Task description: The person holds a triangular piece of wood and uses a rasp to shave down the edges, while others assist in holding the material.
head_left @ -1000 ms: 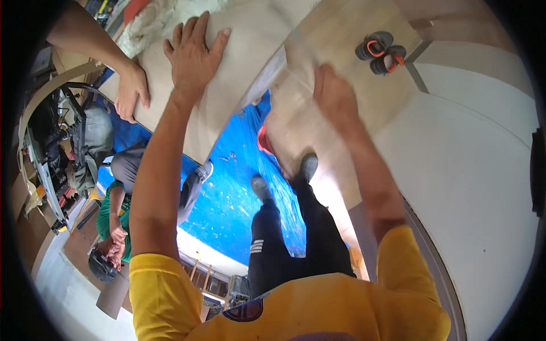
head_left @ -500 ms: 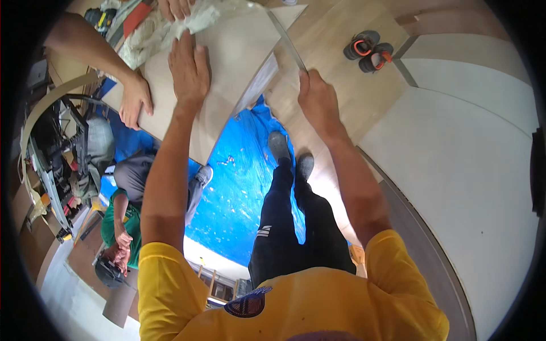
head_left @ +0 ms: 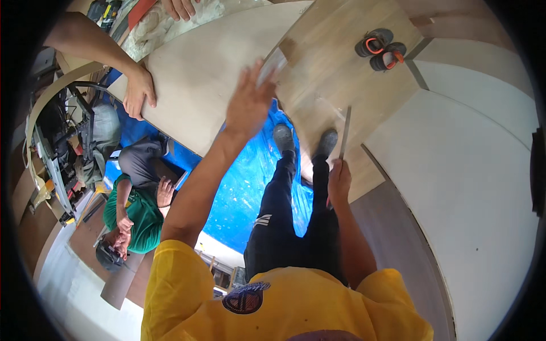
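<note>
A broad beige board (head_left: 193, 91) spans the upper left. My left hand (head_left: 250, 105), blurred by motion, is over its right edge with fingers spread and nothing in them; whether it touches the board I cannot tell. My right hand (head_left: 339, 182) is closed round the lower end of a long, narrow metal file (head_left: 346, 133), which points up and away in front of my right leg, apart from the board. A co-worker's hand (head_left: 139, 94) rests on the board's left edge, and another hand (head_left: 179, 8) is at the top, beyond the board.
Blue plastic sheeting (head_left: 227, 210) covers floor beside my feet. A person in green (head_left: 145, 221) is low at the left, near a black metal stand (head_left: 48, 153) and clutter. Dark shoes (head_left: 374, 42) lie on the wooden floor; a white panel (head_left: 455, 148) stands at right.
My right hand has drawn the file away from the board's edge, down towards my body. My left hand has lifted off the board's middle and swung right to its edge.
</note>
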Available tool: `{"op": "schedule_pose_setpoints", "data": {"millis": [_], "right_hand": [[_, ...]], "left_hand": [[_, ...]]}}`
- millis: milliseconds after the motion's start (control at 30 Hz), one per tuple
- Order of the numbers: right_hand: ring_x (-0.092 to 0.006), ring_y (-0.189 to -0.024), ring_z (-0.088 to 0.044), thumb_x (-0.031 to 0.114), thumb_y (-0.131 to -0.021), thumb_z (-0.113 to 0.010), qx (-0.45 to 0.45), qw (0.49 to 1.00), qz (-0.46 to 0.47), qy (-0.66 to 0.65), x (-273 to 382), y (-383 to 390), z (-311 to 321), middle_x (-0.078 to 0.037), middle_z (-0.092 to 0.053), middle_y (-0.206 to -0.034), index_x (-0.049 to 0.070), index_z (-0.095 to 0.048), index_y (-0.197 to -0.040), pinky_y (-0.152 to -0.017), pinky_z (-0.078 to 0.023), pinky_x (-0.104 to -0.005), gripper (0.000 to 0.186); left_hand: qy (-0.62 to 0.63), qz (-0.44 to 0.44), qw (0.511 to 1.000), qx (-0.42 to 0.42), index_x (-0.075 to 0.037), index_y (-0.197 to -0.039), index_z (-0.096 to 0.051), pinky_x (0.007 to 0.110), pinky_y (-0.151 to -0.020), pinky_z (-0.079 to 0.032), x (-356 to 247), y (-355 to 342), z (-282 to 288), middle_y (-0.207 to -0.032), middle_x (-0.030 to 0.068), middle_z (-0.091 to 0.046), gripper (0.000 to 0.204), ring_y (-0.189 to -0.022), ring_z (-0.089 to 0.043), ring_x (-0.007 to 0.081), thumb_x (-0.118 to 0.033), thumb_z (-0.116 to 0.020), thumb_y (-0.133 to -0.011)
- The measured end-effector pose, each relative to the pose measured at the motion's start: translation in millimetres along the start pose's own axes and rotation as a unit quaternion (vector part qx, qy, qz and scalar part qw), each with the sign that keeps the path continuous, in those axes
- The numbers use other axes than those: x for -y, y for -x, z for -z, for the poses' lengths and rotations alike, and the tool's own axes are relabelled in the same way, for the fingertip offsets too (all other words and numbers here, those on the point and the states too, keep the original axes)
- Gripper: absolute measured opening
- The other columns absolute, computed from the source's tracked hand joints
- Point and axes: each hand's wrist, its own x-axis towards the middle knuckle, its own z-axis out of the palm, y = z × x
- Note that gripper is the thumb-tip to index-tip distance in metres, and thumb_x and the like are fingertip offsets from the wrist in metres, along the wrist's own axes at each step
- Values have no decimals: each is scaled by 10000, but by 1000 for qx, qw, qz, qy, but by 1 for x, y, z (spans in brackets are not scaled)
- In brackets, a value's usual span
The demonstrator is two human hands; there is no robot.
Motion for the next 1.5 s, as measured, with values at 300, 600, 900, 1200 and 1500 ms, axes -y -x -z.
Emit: {"op": "schedule_pose_setpoints", "data": {"millis": [300, 600, 900, 1200, 1500], "right_hand": [[-431, -741, -664, 226, -1038, -531, 96, 953, 286, 20, 80, -84, -54, -234, -665, -808, -2, -621, -1040, -626, -517, -486, 245], [-444, -678, -667, 277, -1018, -563, 57, 930, 340, 126, 183, -150, -97, -231, -670, -740, 66, -542, -916, -573, -532, -529, 235], [-465, -695, -658, 280, -1044, -504, 105, 922, 319, 191, 206, -138, -72, -244, -656, -723, 59, -550, -936, -588, -516, -562, 251], [-485, -705, -659, 326, -1051, -473, 127, 927, 266, 232, 211, -131, -60, -270, -662, -743, 47, -550, -964, -634, -520, -585, 302], [-449, -678, -666, 301, -1037, -497, 85, 930, 282, 221, 216, -147, -62, -223, -655, -715, 61, -544, -955, -582, -515, -572, 258]], "left_hand": [[213, 357, 888, -196, -28, -1213, -667, 449, -933, -536, 19, 18, 31, -1180, 198, -696, 298, -1078, -660, 398, -204, -604, -982], [14, 366, 918, -153, -145, -1492, -502, 649, -1182, -155, 55, 13, -1, -1583, 129, -422, 483, -1488, -297, 423, -341, -409, -1059], [8, 378, 915, -143, -179, -1508, -480, 640, -1195, -137, 54, 8, 1, -1597, 98, -404, 481, -1502, -281, 394, -355, -395, -1069], [6, 378, 914, -150, -178, -1502, -482, 638, -1193, -147, 55, 8, 0, -1597, 73, -407, 465, -1505, -284, 374, -343, -421, -1072], [8, 367, 914, -173, -138, -1472, -508, 644, -1179, -167, 58, 10, 1, -1564, 88, -453, 456, -1483, -320, 394, -333, -443, -1064]]}}
